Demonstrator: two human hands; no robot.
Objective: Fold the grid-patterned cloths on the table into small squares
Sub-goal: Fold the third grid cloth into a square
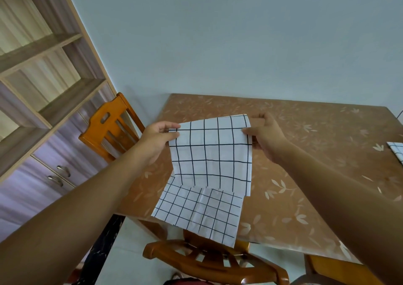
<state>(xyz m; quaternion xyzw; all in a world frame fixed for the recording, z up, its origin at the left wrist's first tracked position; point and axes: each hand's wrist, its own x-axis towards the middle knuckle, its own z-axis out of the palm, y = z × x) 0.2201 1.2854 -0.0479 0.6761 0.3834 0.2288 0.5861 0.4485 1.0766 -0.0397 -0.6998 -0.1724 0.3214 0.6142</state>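
Over leaf-print table (316, 136): pinched grid cloth (210, 154) at top corners with left hand (156, 142) and right hand (267, 139), held it raised, lower end trailing past near edge; second cloth (397, 152) at right edge

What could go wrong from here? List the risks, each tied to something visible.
1. The left hand and right hand each pinch only a top corner of the grid cloth. If either grip slips, that side may drop and skew the fold.
2. The cloth's lower part sits at an angle to the lifted layer, so the edges may not line up.
3. That lower part overhangs the near edge of the table above the chair and could slide off.
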